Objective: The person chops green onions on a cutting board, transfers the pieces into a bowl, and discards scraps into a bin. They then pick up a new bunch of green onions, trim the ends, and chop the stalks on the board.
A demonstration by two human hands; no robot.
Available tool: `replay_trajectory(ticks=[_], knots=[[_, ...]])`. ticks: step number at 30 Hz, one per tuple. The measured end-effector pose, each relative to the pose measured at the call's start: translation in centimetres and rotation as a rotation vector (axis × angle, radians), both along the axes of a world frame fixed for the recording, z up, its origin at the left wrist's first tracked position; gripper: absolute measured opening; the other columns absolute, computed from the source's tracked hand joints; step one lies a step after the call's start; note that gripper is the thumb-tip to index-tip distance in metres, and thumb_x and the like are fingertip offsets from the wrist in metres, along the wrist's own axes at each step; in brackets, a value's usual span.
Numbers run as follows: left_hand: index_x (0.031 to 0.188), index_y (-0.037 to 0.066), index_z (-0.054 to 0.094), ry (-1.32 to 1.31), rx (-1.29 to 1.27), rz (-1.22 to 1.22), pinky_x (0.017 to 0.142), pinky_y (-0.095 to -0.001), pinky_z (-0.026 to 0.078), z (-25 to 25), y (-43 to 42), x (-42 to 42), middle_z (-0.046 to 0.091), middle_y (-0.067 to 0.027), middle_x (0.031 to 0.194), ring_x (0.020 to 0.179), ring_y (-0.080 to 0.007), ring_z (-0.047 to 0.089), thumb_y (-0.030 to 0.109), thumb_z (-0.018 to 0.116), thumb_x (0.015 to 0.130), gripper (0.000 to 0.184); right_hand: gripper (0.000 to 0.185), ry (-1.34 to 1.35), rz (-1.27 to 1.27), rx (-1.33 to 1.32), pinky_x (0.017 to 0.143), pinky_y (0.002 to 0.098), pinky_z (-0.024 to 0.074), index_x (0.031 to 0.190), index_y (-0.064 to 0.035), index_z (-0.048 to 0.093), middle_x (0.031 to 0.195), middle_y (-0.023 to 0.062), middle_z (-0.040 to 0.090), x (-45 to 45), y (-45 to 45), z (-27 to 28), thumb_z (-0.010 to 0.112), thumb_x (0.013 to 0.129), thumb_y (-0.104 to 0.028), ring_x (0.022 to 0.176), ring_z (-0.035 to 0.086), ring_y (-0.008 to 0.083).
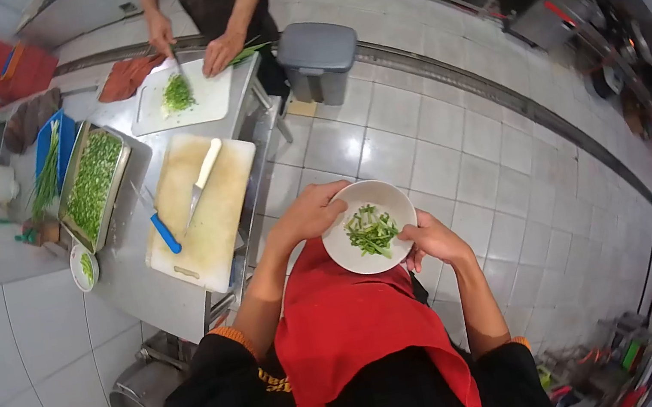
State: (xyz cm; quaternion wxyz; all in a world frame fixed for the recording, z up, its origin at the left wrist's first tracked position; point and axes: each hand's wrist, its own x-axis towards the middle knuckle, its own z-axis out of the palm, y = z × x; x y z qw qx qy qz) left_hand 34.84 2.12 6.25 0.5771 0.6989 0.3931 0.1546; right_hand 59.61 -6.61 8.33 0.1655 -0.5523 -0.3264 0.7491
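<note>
Between my two hands, in front of my red apron, is a white bowl [341, 246]. Chopped greens [372, 230] lie in the bottom of it. My left hand [316, 210] grips the bowl's upper left rim. On the lower right side my right hand [434, 238] is closed on the rim, thumb over the edge. To the left, a cutting board [200, 179] on the steel table carries a knife with a white handle [208, 163] and a knife with a blue handle [166, 233].
A co-worker's hands [225, 49] cut greens on a white board [216, 96]. A metal tray [127, 151] of chopped greens, a small bowl [94, 275] and a blue basket [48, 148] are on the table's left side. A grey bin [316, 48] stands on the tiled floor.
</note>
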Motion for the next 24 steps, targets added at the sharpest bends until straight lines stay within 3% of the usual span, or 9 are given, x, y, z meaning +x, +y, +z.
replay_trajectory(ticks=[4, 7, 8, 9, 11, 16, 19, 21, 24], knots=[[0.116, 0.003, 0.063, 0.073, -0.047, 0.043, 0.075, -0.0348, 0.05, -2.9, 5.0, 1.8, 0.07, -0.0168, 0.093, 0.079, -0.0251, 0.066, 0.012, 0.053, 0.084, 0.035, 0.038, 0.016, -0.027, -0.04, 0.037, 0.0317, 0.0522, 0.121, 0.0088, 0.044, 0.08, 0.0186, 0.063, 2.0, 5.6, -3.1, 0.049, 0.088, -0.009, 0.048, 0.062, 0.0225], [0.128, 0.007, 0.058, 0.067, -0.098, 0.07, 0.071, -0.0345, 0.049, -4.6, 10.3, 3.6, 0.067, -0.0143, 0.086, 0.075, -0.0208, 0.064, 0.031, 0.055, 0.097, 0.039, 0.033, 0.031, -0.078, -0.064, 0.037, 0.0319, 0.0507, 0.115, 0.007, 0.047, 0.072, 0.0187, 0.063, 4.5, 10.3, -6.5, 0.05, 0.087, -0.01, 0.048, 0.062, 0.0229], [0.131, 0.007, 0.055, -0.008, -0.09, 0.079, 0.069, -0.0306, 0.05, -6.6, 12.7, 4.3, 0.065, -0.0088, 0.087, 0.072, -0.0157, 0.061, 0.038, 0.054, 0.099, 0.044, 0.033, 0.042, -0.148, -0.065, 0.036, 0.0319, 0.0499, 0.114, 0.0069, 0.048, 0.072, 0.0188, 0.063, 5.5, 12.1, -7.1, 0.051, 0.087, -0.011, 0.048, 0.062, 0.0227], [0.131, 0.007, 0.055, -0.013, -0.087, 0.083, 0.069, -0.0306, 0.05, -7.2, 15.4, 5.3, 0.065, -0.0088, 0.087, 0.072, -0.0157, 0.061, 0.038, 0.054, 0.099, 0.044, 0.033, 0.052, -0.227, -0.061, 0.036, 0.0319, 0.0492, 0.113, 0.0068, 0.048, 0.072, 0.0188, 0.064, 6.5, 14.0, -7.6, 0.051, 0.087, -0.012, 0.048, 0.062, 0.0226], [0.129, 0.006, 0.056, -0.132, -0.44, 0.19, 0.067, -0.0265, 0.05, -8.3, 21.0, 7.8, 0.064, -0.0046, 0.091, 0.072, -0.0119, 0.06, 0.032, 0.054, 0.1, 0.039, 0.031, 0.014, -0.299, -0.047, 0.036, 0.0315, 0.0478, 0.112, 0.0062, 0.05, 0.071, 0.0185, 0.064, 8.4, 17.4, -8.8, 0.05, 0.087, -0.013, 0.047, 0.061, 0.0226], [0.12, 0.005, 0.06, -0.123, -0.164, 0.178, 0.067, -0.0261, 0.05, -16.2, 33.2, 14.8, 0.064, -0.004, 0.091, 0.073, -0.0105, 0.059, 0.025, 0.057, 0.097, 0.031, 0.03, -0.058, -0.65, -0.031, 0.042, 0.0311, 0.05, 0.11, 0.0064, 0.051, 0.072, 0.0176, 0.064, 12.7, 21.7, -12.2, 0.048, 0.087, -0.012, 0.05, 0.06, 0.0208], [0.118, 0.005, 0.062, 0.073, -0.045, 0.196, 0.073, -0.0312, 0.052, -18.7, 39.7, 17.9, 0.066, -0.0076, 0.091, 0.079, -0.0188, 0.064, 0.027, 0.06, 0.093, 0.033, 0.035, -0.013, -0.839, -0.036, 0.045, 0.0317, 0.0515, 0.116, 0.0072, 0.046, 0.075, 0.0189, 0.063, 14.8, 23.9, -13.2, 0.048, 0.087, -0.011, 0.053, 0.061, 0.0214], [0.118, 0.003, 0.062, 0.338, 0.006, 0.06, 0.093, -0.0411, 0.049, -22.8, 42.1, 18.6, 0.063, -0.0183, 0.118, 0.109, -0.0329, 0.062, 0.03, 0.06, 0.088, 0.041, 0.036, -0.011, -0.962, -0.075, 0.044, 0.0316, 0.0519, 0.118, 0.007, 0.045, 0.076, 0.0198, 0.063, 15.4, 24.7, -14.7, 0.049, 0.087, -0.011, 0.052, 0.061, 0.0225], [0.125, 0.002, 0.058, 0.61, 0.034, -0.05, 0.102, -0.0428, 0.044, -28.1, 47.4, 20.1, 0.053, -0.0198, 0.134, 0.122, -0.0345, 0.053, 0.031, 0.059, 0.087, 0.048, 0.034, -0.084, -1.083, -0.145, 0.042, 0.0307, 0.05, 0.113, 0.0079, 0.049, 0.072, 0.02, 0.062, 16.5, 28.1, -16.4, 0.052, 0.086, -0.014, 0.051, 0.06, 0.0231]])
